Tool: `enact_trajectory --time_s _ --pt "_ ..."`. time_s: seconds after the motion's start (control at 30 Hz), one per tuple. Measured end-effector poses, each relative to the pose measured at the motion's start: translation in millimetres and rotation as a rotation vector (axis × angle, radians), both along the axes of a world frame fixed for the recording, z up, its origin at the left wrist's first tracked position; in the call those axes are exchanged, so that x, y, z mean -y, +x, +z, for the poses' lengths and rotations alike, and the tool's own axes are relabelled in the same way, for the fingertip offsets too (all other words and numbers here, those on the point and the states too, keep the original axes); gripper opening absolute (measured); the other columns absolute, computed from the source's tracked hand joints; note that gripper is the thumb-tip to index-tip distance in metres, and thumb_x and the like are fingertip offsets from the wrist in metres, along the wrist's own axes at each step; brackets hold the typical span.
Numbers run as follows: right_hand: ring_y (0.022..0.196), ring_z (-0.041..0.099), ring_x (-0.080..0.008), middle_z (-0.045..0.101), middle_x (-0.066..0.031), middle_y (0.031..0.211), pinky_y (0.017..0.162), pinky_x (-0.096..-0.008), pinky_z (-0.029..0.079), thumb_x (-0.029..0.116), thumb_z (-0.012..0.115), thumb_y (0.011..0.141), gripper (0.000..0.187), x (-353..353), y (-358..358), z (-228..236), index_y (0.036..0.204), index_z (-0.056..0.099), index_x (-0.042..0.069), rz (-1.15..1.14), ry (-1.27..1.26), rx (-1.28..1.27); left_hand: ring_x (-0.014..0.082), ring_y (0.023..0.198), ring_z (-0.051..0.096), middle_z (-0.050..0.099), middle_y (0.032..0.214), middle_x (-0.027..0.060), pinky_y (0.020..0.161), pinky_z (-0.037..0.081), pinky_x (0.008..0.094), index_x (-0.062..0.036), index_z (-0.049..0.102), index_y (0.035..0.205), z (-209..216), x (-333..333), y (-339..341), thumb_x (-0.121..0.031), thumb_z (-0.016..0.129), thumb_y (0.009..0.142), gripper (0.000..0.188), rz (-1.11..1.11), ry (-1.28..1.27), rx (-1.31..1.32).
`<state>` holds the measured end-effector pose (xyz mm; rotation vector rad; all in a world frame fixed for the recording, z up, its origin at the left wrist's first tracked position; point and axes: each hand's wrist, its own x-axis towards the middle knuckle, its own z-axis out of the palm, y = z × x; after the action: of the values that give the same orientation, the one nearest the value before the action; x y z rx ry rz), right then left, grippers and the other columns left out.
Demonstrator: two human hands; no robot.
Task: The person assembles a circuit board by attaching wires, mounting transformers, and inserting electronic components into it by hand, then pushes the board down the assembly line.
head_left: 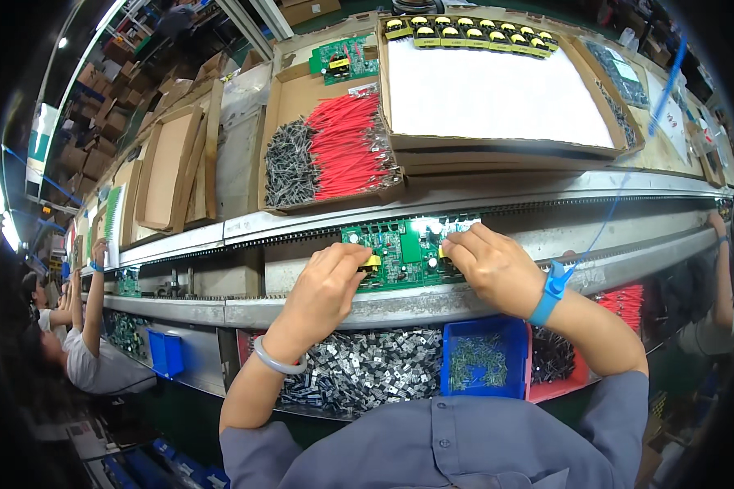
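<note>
A green circuit board [412,254] populated with small parts lies in the conveyor track in front of me. My left hand [328,281] is over its left end, fingers pinched on a yellow-taped transformer [373,262] that shows beside the fingertips. Over the right end, my right hand [489,262] bends down with closed fingers on another yellow-taped transformer [443,252], mostly hidden by the fingers. Both parts are at the board's surface; whether their pins are seated cannot be seen. A blue wrist strap [552,293] with a cord is on my right wrist.
Below the rail are a bin of metal heat-sink-like pieces [367,363], a blue bin [487,326] and a red bin [579,376]. Beyond it stand a carton of red wires [347,147] and a white-topped box [497,98] bearing yellow-black transformers [469,34]. Co-workers are at left and far right.
</note>
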<state>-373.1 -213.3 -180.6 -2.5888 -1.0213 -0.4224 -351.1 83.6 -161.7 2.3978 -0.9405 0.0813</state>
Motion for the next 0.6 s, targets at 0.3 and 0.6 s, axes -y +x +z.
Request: enact_trajectory --time_s 0.3,0.6 --pt "0.088 0.065 -0.0259 0.066 -0.0118 0.093 0.076 -0.0362 0.059 0.004 0.065 0.081 0.025 -0.5 1.1 -0.4 0.104 0.067 -0.005 -0.011 0.009 0.005 0.0366 0.103 0.067 0.069 0.114 0.0165 0.089 0.054 0.0421 0.0017 0.068 0.118 -2.4 -1.4 -0.2 0.006 0.072 0.086 0.033 -0.001 0.004 -0.007" --pt "0.096 0.065 -0.0286 0.069 -0.0153 0.109 0.084 -0.0374 0.059 0.001 0.063 0.082 0.033 1.5 0.3 -0.4 0.113 0.067 -0.007 -0.009 -0.016 -0.092 0.0361 0.102 0.067 0.069 0.113 0.0161 0.087 0.054 0.0418 0.0024 0.068 0.116 -4.0 3.9 -0.7 0.006 0.072 0.086 0.031 0.002 -0.028 -0.015"
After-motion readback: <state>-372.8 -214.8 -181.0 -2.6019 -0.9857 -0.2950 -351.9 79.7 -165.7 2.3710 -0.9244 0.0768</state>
